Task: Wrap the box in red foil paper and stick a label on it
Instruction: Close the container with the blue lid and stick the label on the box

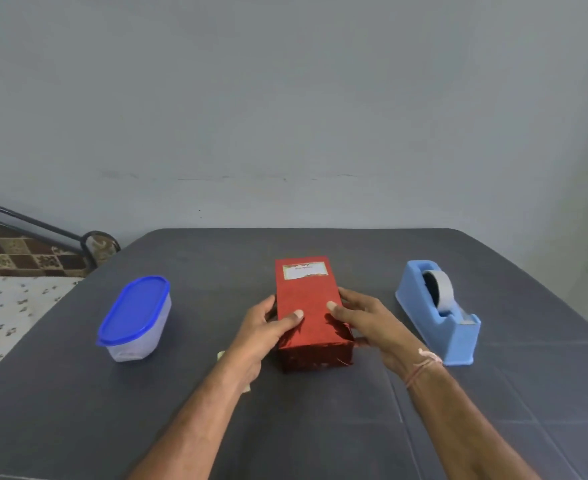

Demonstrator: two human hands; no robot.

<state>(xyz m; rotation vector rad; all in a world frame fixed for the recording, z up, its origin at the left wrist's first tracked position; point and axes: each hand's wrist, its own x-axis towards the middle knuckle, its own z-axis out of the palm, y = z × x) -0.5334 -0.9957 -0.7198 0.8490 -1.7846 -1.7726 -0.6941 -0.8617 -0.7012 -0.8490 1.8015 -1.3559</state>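
Observation:
A box covered in shiny red foil paper lies flat in the middle of the dark grey table, its long side running away from me. A white label with a gold border sits on its top face near the far end. My left hand grips the box's left side with the thumb on top. My right hand holds the right side, thumb also resting on the top face. The foil looks crinkled at the near end.
A blue tape dispenser with a roll of tape stands to the right of the box. A clear plastic container with a blue lid sits to the left. A small pale scrap peeks out under my left wrist. A bed lies beyond the table's left edge.

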